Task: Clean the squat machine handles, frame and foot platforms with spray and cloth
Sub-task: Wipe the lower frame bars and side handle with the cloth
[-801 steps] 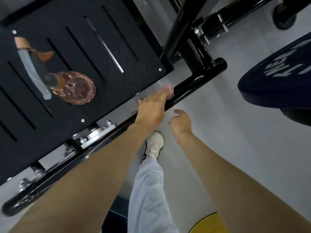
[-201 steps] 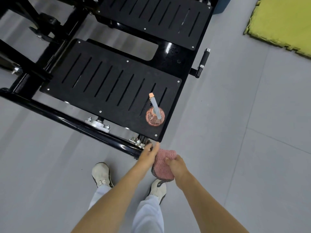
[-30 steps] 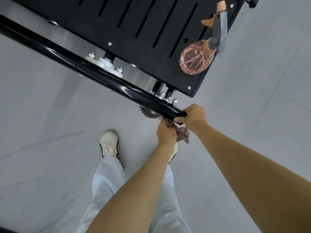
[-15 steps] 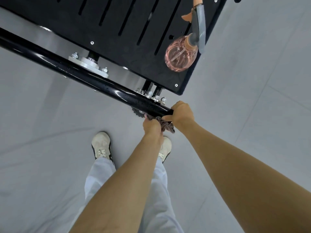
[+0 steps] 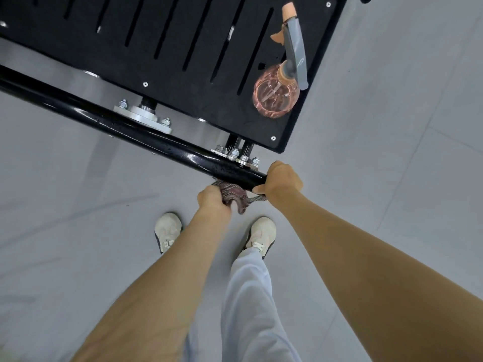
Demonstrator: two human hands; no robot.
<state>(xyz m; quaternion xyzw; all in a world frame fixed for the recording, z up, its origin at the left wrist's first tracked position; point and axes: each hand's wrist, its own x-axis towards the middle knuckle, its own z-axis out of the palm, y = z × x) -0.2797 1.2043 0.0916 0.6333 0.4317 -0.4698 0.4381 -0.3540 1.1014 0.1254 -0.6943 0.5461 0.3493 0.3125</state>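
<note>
Nearest, the person's two shoes (image 5: 168,229) stand on the grey floor (image 5: 78,231) just short of the machine, and both forearms reach forward over them. A few seconds ago the cloth (image 5: 232,194) was held free between the two hands, away from the metal; now it is bunched against the underside of the frame bar (image 5: 156,142) at its very end. The left hand (image 5: 213,202) has its grip curled tight round the wad, and a loose tail of fabric runs toward the right hand (image 5: 283,180). That hand's grip is wrapped over the bar's end, much as it was half a second back, so it looks like a brace while the left works the cloth. I judge the frame's end and underside are being wiped. Just beyond the hands, the bolts (image 5: 235,154) sit on the bar under the corner of the foot platform (image 5: 222,105). The spray bottle (image 5: 275,100) stands untouched near that corner of the platform, well apart from both hands. Fresh spray there probably comes after the bar.
</note>
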